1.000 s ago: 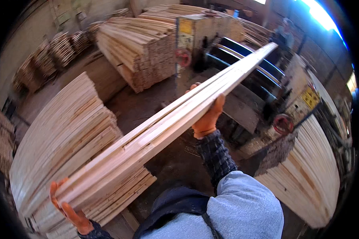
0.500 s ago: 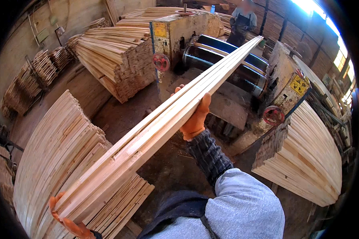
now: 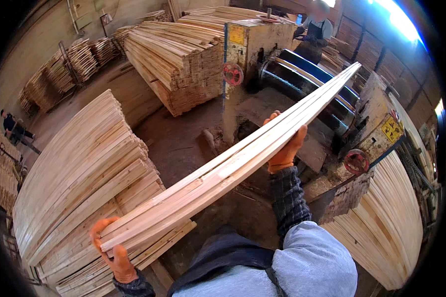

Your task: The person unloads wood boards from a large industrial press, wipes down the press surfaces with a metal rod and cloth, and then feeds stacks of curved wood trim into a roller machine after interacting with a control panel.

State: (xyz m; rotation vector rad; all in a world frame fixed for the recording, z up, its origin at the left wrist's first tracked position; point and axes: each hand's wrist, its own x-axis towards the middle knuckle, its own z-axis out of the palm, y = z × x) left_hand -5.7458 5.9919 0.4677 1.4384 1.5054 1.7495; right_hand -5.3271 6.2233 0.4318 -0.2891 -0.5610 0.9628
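Observation:
A bundle of several long pale wooden strips (image 3: 228, 168) slants across my view from the lower left to the upper right. My left hand (image 3: 116, 255), in an orange glove, wraps round its near end, thumb below and fingers at the far side. My right hand (image 3: 285, 153), gloved in orange too, clasps the bundle from underneath farther along, with fingertips showing over the far edge. The far end of the strips hangs in front of the dark rollers (image 3: 302, 86) of a machine; whether they touch it I cannot tell.
The machine's worn side housings (image 3: 260, 42) carry red handwheels (image 3: 233, 74). Wooden strips are piled at the left (image 3: 84, 173), behind (image 3: 183, 64) and at the right (image 3: 389, 218). A person (image 3: 314, 34) in a dark apron stands beyond the rollers; another sits far left (image 3: 16, 126).
The surroundings have shifted rightward in my view. The bundle lies at a flatter slant, and my left hand has come up and right with its near end. Both hands stay on the strips.

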